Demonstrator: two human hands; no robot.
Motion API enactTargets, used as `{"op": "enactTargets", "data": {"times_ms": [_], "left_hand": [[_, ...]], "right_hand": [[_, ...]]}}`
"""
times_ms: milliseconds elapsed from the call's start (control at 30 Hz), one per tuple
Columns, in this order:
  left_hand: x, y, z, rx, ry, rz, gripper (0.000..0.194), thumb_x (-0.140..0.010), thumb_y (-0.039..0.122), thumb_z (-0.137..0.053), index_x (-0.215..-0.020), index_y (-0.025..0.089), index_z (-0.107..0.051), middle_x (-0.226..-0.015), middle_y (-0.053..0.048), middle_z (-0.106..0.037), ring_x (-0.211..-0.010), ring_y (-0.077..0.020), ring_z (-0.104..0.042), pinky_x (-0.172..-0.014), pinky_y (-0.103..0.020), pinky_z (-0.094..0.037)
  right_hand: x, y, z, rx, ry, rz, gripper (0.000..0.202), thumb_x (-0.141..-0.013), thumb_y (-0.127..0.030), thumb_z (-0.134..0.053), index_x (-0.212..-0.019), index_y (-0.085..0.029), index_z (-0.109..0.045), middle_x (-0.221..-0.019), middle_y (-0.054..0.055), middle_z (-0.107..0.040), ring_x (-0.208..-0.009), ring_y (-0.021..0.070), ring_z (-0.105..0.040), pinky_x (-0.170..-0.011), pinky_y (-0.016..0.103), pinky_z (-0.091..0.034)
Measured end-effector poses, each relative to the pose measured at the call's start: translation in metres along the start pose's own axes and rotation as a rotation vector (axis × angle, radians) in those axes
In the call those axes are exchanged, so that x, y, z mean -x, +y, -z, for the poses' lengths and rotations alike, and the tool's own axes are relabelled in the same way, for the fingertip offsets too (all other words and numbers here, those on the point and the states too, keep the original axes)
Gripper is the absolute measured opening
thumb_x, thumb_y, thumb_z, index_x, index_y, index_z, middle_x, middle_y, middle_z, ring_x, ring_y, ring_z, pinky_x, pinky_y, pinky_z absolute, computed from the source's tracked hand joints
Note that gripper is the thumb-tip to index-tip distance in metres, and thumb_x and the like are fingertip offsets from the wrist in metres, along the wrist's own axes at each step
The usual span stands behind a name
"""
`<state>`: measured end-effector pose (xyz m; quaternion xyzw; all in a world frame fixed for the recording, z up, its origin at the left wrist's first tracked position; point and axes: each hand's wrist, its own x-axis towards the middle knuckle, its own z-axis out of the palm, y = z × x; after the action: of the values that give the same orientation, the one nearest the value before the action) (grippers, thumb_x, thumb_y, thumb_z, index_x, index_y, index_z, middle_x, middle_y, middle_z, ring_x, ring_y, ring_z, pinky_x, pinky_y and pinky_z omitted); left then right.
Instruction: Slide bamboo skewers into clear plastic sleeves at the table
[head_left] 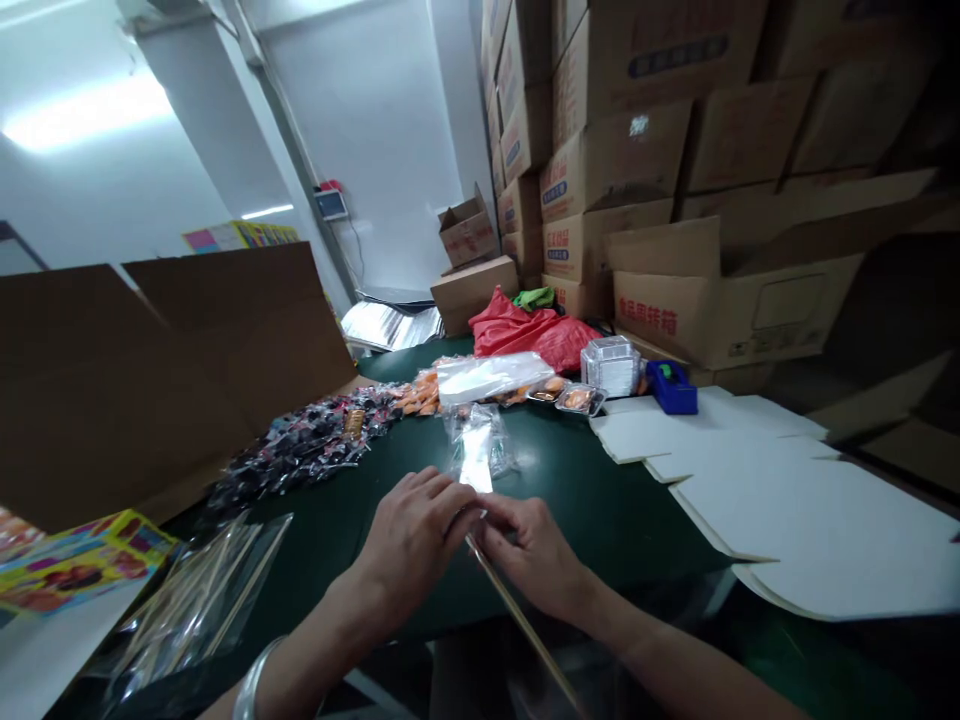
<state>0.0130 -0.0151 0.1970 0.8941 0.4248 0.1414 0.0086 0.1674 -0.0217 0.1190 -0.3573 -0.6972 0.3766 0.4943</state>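
Note:
My left hand (pixel 420 525) and my right hand (pixel 532 550) meet over the front of the dark green table (pixel 630 520), fingers pinched together. Between them they grip the upper end of a thin wooden stick (pixel 517 615), apparently in a clear plastic sleeve. It slants down to the right, towards my lap; its top end is hidden by the fingers. Just beyond my fingertips lies a shiny clear plastic packet (pixel 476 455). More wooden sticks in clear sleeves (pixel 202 590) lie to my left.
Black-wrapped small packets (pixel 307 455) and orange-coloured packets (pixel 420 393) are heaped behind. Further items are a red plastic bag (pixel 517 330), clear trays (pixel 611 367), a blue tape dispenser (pixel 673 388), white card sheets (pixel 817 520), a colourful box (pixel 82 565) and stacked cartons (pixel 622 150).

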Motion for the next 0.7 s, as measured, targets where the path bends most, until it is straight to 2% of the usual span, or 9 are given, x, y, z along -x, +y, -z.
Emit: {"op": "enactTargets", "data": {"times_ms": [167, 267, 367, 433, 500, 600, 633, 700], "left_hand": [[-0.005, 0.003, -0.005, -0.047, -0.089, -0.032, 0.026, -0.092, 0.026, -0.042, -0.082, 0.019, -0.065, -0.077, -0.006, -0.066, -0.075, -0.0194, -0.055, -0.072, -0.032, -0.039], [-0.005, 0.010, -0.012, -0.113, -0.074, -0.048, 0.024, -0.090, 0.021, -0.041, -0.080, 0.018, -0.063, -0.077, -0.007, -0.065, -0.075, -0.0206, -0.054, -0.073, -0.034, -0.037], [-0.009, 0.010, -0.019, -0.177, 0.045, -0.004, 0.022, -0.085, 0.016, -0.042, -0.073, 0.018, -0.060, -0.074, -0.007, -0.064, -0.074, -0.0215, -0.053, -0.073, -0.036, -0.036], [-0.011, 0.002, -0.019, -0.148, 0.155, 0.056, 0.019, -0.083, 0.014, -0.043, -0.072, 0.019, -0.058, -0.073, -0.006, -0.064, -0.074, -0.0209, -0.054, -0.073, -0.036, -0.036], [-0.008, -0.011, -0.014, -0.045, 0.288, 0.165, 0.013, -0.081, 0.014, -0.047, -0.077, 0.018, -0.059, -0.076, -0.005, -0.064, -0.073, -0.0191, -0.056, -0.072, -0.033, -0.039], [0.010, -0.023, -0.006, 0.130, 0.444, 0.311, 0.009, -0.082, 0.017, -0.050, -0.086, 0.018, -0.058, -0.077, -0.002, -0.062, -0.069, -0.0153, -0.057, -0.066, -0.027, -0.042], [0.017, -0.022, -0.004, 0.168, 0.459, 0.292, 0.009, -0.083, 0.017, -0.051, -0.088, 0.019, -0.059, -0.077, -0.001, -0.061, -0.069, -0.0143, -0.057, -0.064, -0.025, -0.043], [0.028, -0.014, -0.004, 0.197, 0.435, 0.142, 0.011, -0.086, 0.017, -0.051, -0.092, 0.019, -0.060, -0.080, -0.001, -0.061, -0.072, -0.0131, -0.057, -0.064, -0.023, -0.044]], "right_hand": [[0.006, -0.003, 0.008, 0.076, -0.023, 0.101, 0.021, -0.081, -0.010, -0.043, -0.083, -0.018, -0.063, -0.063, -0.003, -0.055, -0.055, 0.0103, -0.045, -0.054, 0.023, -0.033], [0.007, -0.006, 0.009, 0.094, -0.005, 0.097, 0.018, -0.084, -0.014, -0.043, -0.079, -0.018, -0.060, -0.063, -0.002, -0.055, -0.055, 0.0110, -0.045, -0.053, 0.023, -0.032], [0.008, -0.010, 0.006, 0.102, 0.009, 0.061, 0.020, -0.085, -0.016, -0.043, -0.074, -0.018, -0.059, -0.061, -0.002, -0.055, -0.054, 0.0116, -0.046, -0.052, 0.023, -0.033], [0.010, -0.010, 0.004, 0.083, 0.002, 0.031, 0.021, -0.085, -0.016, -0.043, -0.078, -0.019, -0.062, -0.062, -0.001, -0.059, -0.055, 0.0122, -0.051, -0.053, 0.023, -0.037], [0.012, -0.006, 0.004, 0.034, 0.020, -0.029, 0.023, -0.086, -0.018, -0.044, -0.087, -0.019, -0.067, -0.064, -0.001, -0.063, -0.057, 0.0131, -0.057, -0.055, 0.023, -0.041], [0.014, 0.002, 0.002, -0.045, 0.070, -0.154, 0.027, -0.086, -0.021, -0.046, -0.103, -0.019, -0.068, -0.064, 0.000, -0.066, -0.055, 0.0131, -0.059, -0.053, 0.022, -0.044], [0.014, 0.004, 0.001, -0.055, 0.071, -0.182, 0.029, -0.086, -0.021, -0.047, -0.106, -0.018, -0.067, -0.063, 0.000, -0.066, -0.053, 0.0126, -0.058, -0.052, 0.022, -0.043], [0.013, 0.005, -0.002, -0.057, 0.051, -0.178, 0.030, -0.085, -0.021, -0.048, -0.108, -0.016, -0.067, -0.065, 0.000, -0.066, -0.053, 0.0114, -0.055, -0.052, 0.021, -0.042]]}}
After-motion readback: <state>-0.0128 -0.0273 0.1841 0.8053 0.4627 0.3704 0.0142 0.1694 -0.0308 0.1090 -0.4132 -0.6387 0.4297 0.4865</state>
